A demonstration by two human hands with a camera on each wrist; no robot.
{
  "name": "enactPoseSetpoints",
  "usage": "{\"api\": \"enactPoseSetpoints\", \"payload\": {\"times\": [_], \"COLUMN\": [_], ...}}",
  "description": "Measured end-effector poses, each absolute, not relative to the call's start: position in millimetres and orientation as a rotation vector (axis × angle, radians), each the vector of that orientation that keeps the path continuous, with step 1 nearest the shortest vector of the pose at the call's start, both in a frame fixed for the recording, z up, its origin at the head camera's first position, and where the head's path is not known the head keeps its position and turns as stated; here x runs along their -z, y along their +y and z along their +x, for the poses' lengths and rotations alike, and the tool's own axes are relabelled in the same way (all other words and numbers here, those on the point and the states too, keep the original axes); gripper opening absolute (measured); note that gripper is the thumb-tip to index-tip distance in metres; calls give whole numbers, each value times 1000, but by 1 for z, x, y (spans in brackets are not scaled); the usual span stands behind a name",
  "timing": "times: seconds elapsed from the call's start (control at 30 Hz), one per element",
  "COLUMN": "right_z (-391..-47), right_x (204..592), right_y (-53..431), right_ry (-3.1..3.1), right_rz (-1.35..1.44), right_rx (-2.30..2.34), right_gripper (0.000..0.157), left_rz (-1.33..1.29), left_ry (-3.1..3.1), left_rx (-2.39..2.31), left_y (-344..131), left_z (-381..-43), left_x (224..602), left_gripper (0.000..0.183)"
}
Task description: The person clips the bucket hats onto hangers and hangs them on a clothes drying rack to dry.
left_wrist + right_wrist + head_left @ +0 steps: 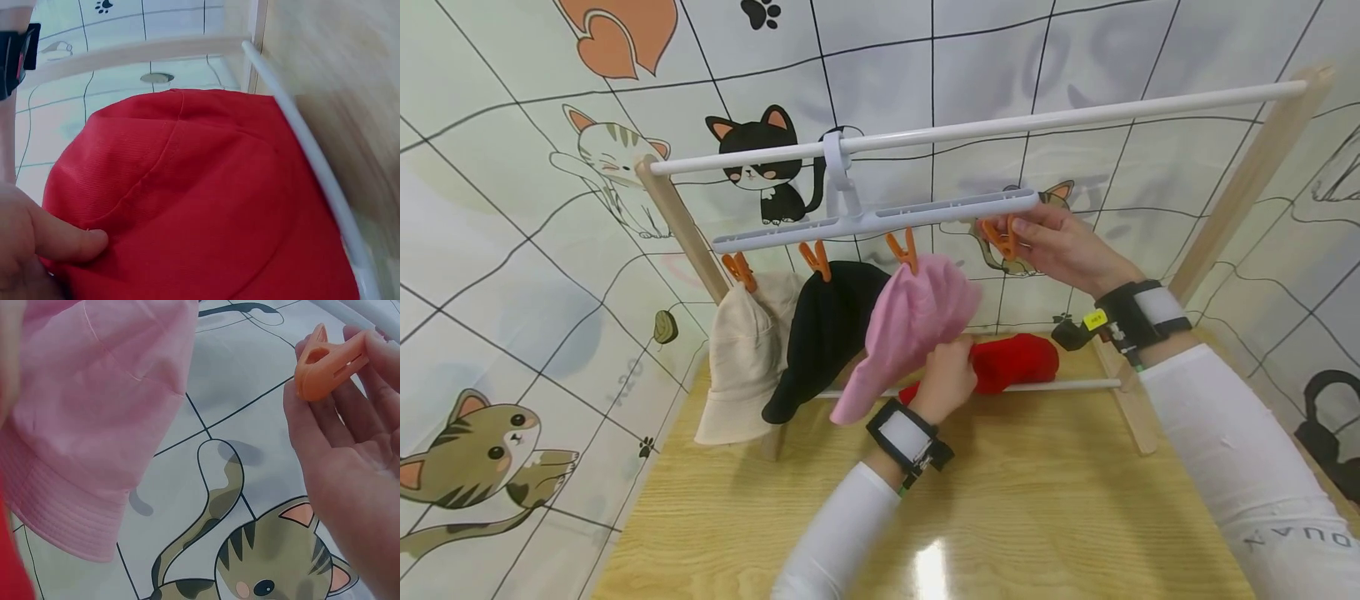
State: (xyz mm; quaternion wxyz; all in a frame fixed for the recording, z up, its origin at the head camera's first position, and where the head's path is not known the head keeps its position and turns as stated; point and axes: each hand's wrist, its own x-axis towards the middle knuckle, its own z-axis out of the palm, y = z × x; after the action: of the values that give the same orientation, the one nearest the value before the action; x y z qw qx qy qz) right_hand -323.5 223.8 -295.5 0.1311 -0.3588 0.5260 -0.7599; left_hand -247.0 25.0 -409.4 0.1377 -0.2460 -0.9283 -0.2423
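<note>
My left hand (951, 372) grips a red hat (1017, 363) low over the table, behind the pink hat's brim. In the left wrist view the thumb presses on the red cloth (187, 187), next to the rack's lower bar. Up at the right end of the white hanger (925, 215), my right hand (1060, 246) pinches an orange clothespin (325, 369) between thumb and fingers. Hanging from other orange clothespins on the hanger are a beige bucket hat (741, 358), a black hat (831, 325) and a pink bucket hat (917, 321).
The hanger hooks over the white top bar (970, 132) of a rack with wooden posts (1247, 192). A lower white bar (1067, 385) runs close above the wooden table (1037, 500). Behind stands a white wall (895, 75) with cartoon cats.
</note>
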Motion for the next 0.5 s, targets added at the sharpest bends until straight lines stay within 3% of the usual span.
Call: {"api": "enactPoseSetpoints", "payload": {"times": [0.17,0.5], "right_z": [-323,-322], "right_x": [296,295], "right_y": [225,228], "right_ry": [1552,1556], "right_rz": [-1015,-981], "right_rx": [2217,2226], "right_gripper": [29,37], "left_rz": [-670,-690], "left_ry": [-2691,-2726], "left_rx": [773,863], "left_y": [20,13], "left_z": [-251,-256], "left_x": [402,391], "left_gripper": [5,3]}}
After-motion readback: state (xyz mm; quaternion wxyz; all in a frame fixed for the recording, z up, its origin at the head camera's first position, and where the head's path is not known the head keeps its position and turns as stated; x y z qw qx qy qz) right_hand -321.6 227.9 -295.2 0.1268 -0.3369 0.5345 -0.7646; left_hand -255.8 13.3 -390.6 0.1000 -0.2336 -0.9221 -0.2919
